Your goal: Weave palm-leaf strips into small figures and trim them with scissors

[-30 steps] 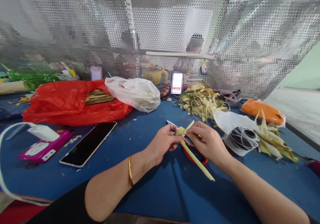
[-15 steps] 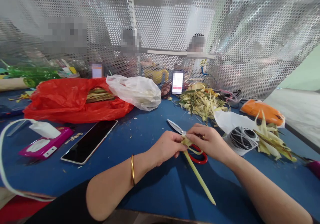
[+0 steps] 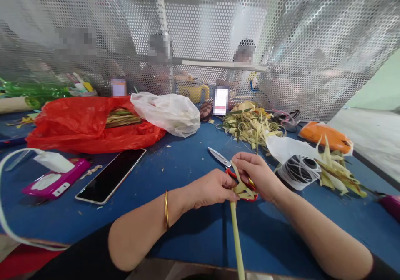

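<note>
My left hand point(image 3: 218, 186) pinches a pale green leaf strip point(image 3: 236, 234) just below its folded top, and the long stalk-like part hangs down past the table's front edge. Between thumb and fingers, my right hand point(image 3: 254, 171) grips a narrow end of the same strip, drawn upward from the fold. Loops of the folded strip show between the two hands. Behind them on the table lies a pair of scissors point(image 3: 219, 156) with red handles, blades pointing away to the left, handles partly covered by the strip and my right hand.
Left are a black phone point(image 3: 111, 176), a magenta power strip point(image 3: 56, 178) with a white charger, and a red plastic bag point(image 3: 71, 121). A white bag point(image 3: 168, 113), leaf scraps point(image 3: 250, 126), a wire spool point(image 3: 298, 171) and an orange packet point(image 3: 326, 136) lie behind and right. A perforated metal screen point(image 3: 212, 26) stands behind.
My right hand has moved slightly right, pulling a strip end up from the fold. My left hand has shifted a little lower, and the hanging stalk now points more straight down.
</note>
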`<state>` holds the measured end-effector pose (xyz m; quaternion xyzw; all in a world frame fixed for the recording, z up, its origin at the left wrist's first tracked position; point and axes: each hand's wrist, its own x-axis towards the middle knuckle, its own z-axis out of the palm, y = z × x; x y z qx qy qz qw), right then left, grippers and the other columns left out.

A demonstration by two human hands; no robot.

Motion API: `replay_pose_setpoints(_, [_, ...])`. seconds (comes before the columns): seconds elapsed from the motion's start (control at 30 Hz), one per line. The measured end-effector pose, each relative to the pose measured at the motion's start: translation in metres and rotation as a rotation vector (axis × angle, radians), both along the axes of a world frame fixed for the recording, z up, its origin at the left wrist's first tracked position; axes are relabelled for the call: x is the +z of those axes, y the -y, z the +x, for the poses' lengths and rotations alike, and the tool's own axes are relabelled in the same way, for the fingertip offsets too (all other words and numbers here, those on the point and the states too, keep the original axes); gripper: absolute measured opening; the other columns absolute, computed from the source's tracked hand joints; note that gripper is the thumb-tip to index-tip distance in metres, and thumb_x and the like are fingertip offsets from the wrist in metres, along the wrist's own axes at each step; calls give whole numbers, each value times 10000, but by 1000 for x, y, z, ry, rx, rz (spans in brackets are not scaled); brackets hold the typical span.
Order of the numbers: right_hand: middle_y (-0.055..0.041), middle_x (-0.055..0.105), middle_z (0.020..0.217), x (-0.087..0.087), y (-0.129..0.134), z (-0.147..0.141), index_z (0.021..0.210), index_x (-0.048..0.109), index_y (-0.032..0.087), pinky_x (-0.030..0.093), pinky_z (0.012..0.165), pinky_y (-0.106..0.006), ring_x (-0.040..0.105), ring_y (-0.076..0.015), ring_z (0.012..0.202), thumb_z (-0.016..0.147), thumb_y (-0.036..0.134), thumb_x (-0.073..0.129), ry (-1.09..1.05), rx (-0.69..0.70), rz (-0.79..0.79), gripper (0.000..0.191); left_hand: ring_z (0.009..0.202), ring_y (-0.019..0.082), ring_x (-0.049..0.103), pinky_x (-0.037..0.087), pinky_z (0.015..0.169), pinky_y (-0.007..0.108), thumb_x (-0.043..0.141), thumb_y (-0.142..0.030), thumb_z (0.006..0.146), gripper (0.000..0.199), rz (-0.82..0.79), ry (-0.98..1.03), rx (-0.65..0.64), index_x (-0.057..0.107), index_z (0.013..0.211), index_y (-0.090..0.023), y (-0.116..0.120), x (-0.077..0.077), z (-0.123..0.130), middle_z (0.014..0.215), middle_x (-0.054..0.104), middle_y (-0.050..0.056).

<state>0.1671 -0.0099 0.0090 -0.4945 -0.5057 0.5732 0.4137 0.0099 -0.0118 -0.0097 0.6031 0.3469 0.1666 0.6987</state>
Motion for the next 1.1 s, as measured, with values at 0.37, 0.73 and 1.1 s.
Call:
replay_pose_setpoints(0.37, [41,553,508,3,-4,4,688,562,176,407,449,-188,527,-85,443,708,365,724,-235,-84,-34,250,526,81,318,220,509,218,652,-322,723,185,41,11,12,693,689,-145,-4,12,-7,584,509,-23])
replay_pose_setpoints(0.73, [77,444,425,-16,-4,-6,539,531,157,187,314,-161,287,-12,312,647,307,714,-216,-23,-253,260,636,106,471,357,629,208,623,-174,729,103,128,11,-199,697,658,-163,6,12,0,631,564,-17])
replay_pose_setpoints(1.1, [7,644,648,-8,-10,3,696,563,180,469,544,-213,650,-124,597,712,410,720,-279,-326,115,279,615,112,474,347,596,214,697,-318,716,172,82,-3,-7,752,724,-155,3,10,0,612,593,-18])
